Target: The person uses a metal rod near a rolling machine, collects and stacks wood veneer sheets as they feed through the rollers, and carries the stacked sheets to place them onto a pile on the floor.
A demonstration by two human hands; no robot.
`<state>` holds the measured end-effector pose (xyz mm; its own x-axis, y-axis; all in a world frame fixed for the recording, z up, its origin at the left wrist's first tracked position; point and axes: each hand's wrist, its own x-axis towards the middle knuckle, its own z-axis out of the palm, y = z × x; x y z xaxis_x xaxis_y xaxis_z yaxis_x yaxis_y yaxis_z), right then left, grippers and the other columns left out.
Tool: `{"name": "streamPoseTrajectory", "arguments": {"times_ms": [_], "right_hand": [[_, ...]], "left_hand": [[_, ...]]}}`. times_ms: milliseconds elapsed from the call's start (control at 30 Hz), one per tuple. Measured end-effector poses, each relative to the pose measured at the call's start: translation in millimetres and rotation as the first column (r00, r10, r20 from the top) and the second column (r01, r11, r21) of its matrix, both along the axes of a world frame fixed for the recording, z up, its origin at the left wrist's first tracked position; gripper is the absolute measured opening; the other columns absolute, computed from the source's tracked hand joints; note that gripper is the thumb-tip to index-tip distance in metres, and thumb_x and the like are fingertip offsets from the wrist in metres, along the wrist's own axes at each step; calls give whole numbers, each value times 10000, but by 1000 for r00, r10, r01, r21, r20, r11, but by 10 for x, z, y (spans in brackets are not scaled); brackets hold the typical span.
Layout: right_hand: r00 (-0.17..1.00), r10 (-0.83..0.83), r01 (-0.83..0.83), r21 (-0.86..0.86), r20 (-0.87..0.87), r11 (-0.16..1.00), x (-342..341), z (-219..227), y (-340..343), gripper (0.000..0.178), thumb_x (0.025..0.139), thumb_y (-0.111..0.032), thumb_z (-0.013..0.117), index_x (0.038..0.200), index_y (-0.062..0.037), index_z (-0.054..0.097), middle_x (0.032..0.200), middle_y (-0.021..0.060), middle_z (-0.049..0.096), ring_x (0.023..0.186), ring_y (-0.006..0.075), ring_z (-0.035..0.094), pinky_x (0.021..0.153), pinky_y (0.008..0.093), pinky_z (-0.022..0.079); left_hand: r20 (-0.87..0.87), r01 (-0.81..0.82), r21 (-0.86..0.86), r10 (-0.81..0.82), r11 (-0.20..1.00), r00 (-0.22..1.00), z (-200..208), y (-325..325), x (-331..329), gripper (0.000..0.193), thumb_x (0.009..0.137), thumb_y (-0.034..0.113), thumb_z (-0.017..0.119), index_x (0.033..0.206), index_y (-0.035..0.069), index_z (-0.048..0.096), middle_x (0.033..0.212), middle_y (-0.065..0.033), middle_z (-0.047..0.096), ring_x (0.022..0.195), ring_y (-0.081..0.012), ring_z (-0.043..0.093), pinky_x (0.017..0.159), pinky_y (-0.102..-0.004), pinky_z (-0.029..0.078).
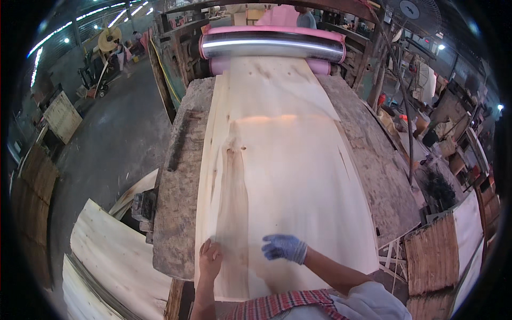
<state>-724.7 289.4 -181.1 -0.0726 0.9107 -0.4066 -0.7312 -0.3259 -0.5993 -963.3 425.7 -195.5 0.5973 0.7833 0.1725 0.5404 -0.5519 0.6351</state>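
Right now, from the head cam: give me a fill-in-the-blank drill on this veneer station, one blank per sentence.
1. The right hand wears a glove of the colour ____.
2. The left hand, which is ____, lies flat on the veneer sheet.
3. The far end of the sheet meets a shiny metal ____ with pink ends.
4. More pale sheets are stacked low on the person's ____ side.

Missing words: blue; bare; roller; left

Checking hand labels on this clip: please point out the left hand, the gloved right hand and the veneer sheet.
left hand (210,260), head view, back of the bare hand.
right hand (284,247), head view, back of the blue glove.
veneer sheet (288,165), head view, pale middle of the sheet.
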Motion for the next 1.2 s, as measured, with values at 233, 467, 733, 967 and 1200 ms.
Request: {"name": "streamPoseTrajectory", "arguments": {"times_ms": [233,467,733,967,1200], "right_hand": [[964,236,-217,-148,125,965,-705,168,-596,309,839,-154,439,1109,-3,439,1004,125,539,863,205,561,779,304,453],[773,276,-436,164,571,885,-1074,250,-790,266,819,-127,472,1044,15,475,952,135,559,878,207,545,788,305,443],[936,187,-304,417,297,857,-1108,534,-1128,259,820,-131,471,1025,26,486,947,147,558,867,214,546,771,318,447],[993,-62,28,323,97,946,-707,630,-871,255,820,-135,469,1008,37,496,942,158,557,857,221,547,757,329,451],[819,-516,390,418,249,820,734,627,558,168,825,-140,445,823,16,507,776,106,546,656,176,536,611,292,470]], "left_hand": [[223,-97,-579,272,809,936,-23,173,-113,368,705,133,563,1040,-9,510,1119,-151,471,1024,-212,450,841,-289,363],[541,279,-819,512,502,667,562,224,-243,391,710,128,549,1047,-57,476,970,-109,538,856,-166,521,752,-289,405],[691,613,-722,393,320,608,1205,57,-40,349,687,117,504,992,-52,485,816,-115,575,639,-192,568,580,-281,479],[563,604,-731,780,317,272,1326,119,84,400,774,356,419,956,14,521,733,-67,571,632,-198,554,562,-263,457],[638,554,-741,657,381,402,972,131,120,568,806,529,304,988,43,534,819,-102,600,582,-157,524,477,-223,374]]}}
